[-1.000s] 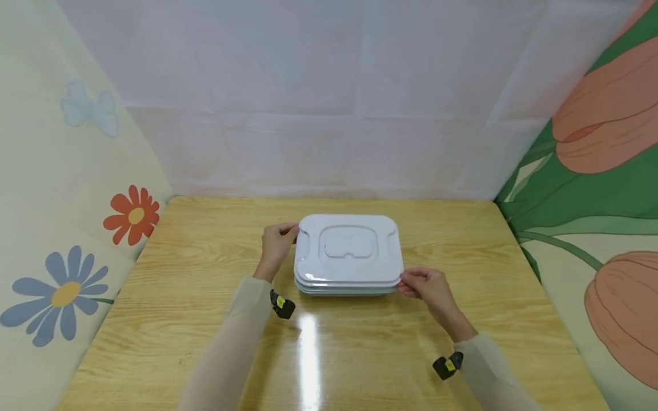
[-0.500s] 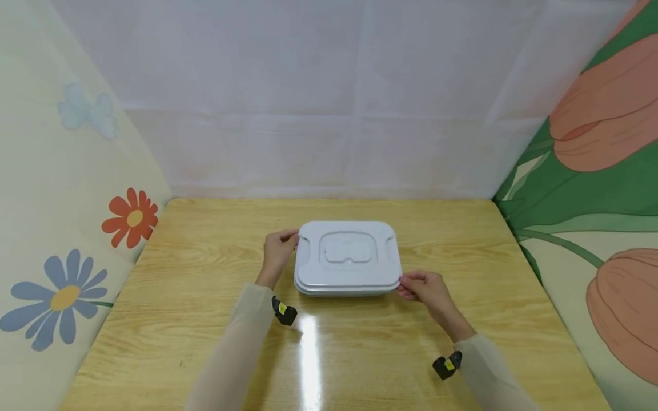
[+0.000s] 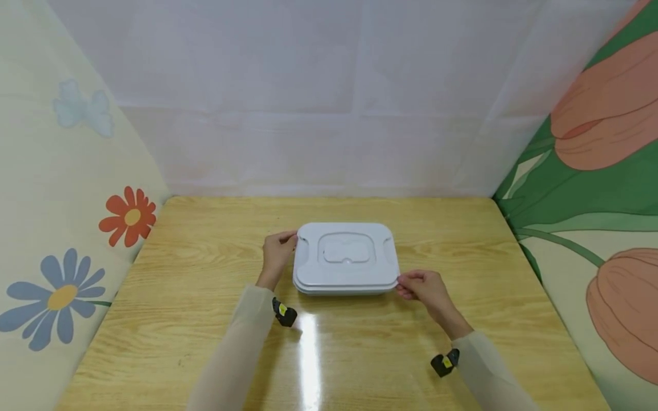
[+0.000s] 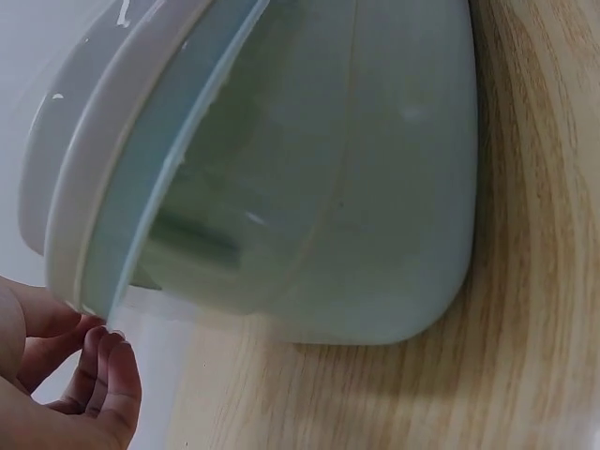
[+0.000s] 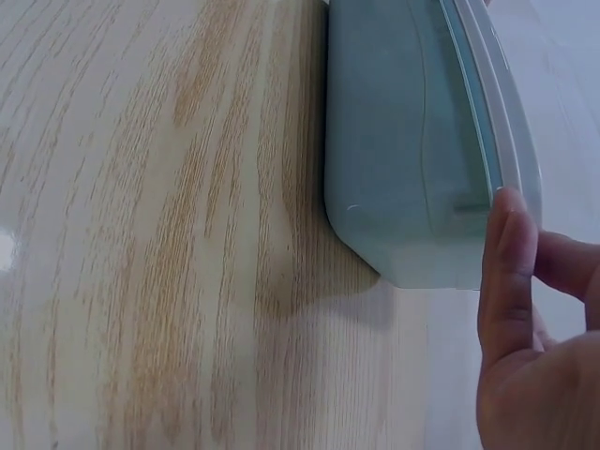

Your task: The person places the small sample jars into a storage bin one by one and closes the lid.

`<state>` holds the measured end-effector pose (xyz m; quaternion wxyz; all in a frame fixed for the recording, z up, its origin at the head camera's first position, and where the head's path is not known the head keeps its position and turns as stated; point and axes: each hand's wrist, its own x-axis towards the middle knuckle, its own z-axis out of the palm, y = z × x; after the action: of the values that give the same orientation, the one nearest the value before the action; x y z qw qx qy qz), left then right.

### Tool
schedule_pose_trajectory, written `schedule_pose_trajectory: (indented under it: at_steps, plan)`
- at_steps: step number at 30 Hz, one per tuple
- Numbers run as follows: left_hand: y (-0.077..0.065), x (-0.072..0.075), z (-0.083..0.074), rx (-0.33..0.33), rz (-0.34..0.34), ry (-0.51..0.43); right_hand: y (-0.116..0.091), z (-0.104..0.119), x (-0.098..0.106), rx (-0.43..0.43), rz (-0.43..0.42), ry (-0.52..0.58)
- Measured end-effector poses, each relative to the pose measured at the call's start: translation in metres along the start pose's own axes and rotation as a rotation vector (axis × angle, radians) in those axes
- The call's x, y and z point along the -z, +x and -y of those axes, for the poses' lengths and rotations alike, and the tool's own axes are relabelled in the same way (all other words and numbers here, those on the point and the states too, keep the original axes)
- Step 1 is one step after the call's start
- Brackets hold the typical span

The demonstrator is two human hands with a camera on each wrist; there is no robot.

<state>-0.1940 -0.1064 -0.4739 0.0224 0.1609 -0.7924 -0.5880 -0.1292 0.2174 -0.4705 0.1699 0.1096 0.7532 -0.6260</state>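
Note:
A storage box stands on the table in front of me, with a white lid (image 3: 347, 275) lying over its top. In the left wrist view the box body (image 4: 375, 216) is pale green and see-through, with something darker green showing dimly inside. My left hand (image 3: 277, 251) pinches the lid's rim at the far left corner. At the near right corner my right hand (image 3: 425, 287) pinches the rim between thumb and fingers. In the right wrist view those fingers (image 5: 512, 253) lie along the underside of the rim, and the box bottom (image 5: 330, 141) sits on the wood.
The wooden table (image 3: 195, 337) extends on every side of the box. A white cloth wall (image 3: 308, 142) closes off the back. Flower-printed panels stand at the left (image 3: 31, 188) and right (image 3: 606, 217) edges. Each wrist carries a small black camera (image 3: 285, 313).
The lid has come down, mostly at its far side, and the gap between lid and box at the front has narrowed. Both hands keep their places at the corners.

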Motion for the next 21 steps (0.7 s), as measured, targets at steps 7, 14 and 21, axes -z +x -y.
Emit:
schedule_pose_trajectory:
  at_steps: [7,14,21]
  plan:
    - [-0.0028,0.0,-0.0001,-0.01,-0.026,0.017,0.0006,-0.001,0.0,0.007,0.001,-0.016]
    - [-0.0043,-0.0004,0.0012,-0.009,-0.027,0.02,-0.0003,-0.0006,0.0,-0.002,-0.007,-0.025]
    - [-0.0036,-0.001,0.0041,-0.045,-0.03,0.012,-0.0013,0.0004,-0.0004,-0.005,-0.007,-0.026]
